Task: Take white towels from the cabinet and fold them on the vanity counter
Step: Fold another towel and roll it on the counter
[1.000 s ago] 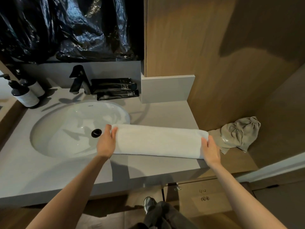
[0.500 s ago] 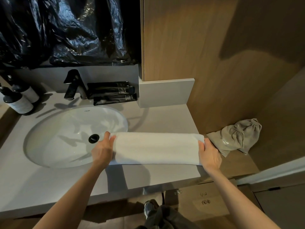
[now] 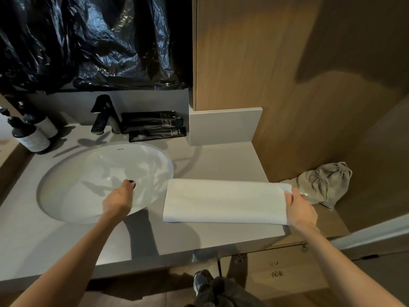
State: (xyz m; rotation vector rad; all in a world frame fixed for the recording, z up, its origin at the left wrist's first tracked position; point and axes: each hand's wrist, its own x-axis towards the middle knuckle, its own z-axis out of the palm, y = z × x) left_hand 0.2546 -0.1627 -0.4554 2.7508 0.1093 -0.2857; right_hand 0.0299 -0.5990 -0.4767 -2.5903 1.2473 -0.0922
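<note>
A white towel (image 3: 223, 200), folded into a long band, lies flat on the grey vanity counter (image 3: 221, 160) to the right of the sink. My right hand (image 3: 299, 207) pinches the towel's right end, thumb on top. My left hand (image 3: 119, 199) hangs over the sink basin, apart from the towel's left end. Its fingers droop loosely and hold nothing.
The white oval sink (image 3: 88, 173) fills the counter's left half, with a black faucet (image 3: 104, 114), black tubes (image 3: 155, 126) and two pump bottles (image 3: 31, 136) behind it. A grey drawstring bag (image 3: 325, 182) lies right of the towel by the wooden wall (image 3: 287, 85).
My left hand let go of the towel's left end and drew back left over the sink. The towel shifted right, fully onto the counter. My right hand keeps its hold.
</note>
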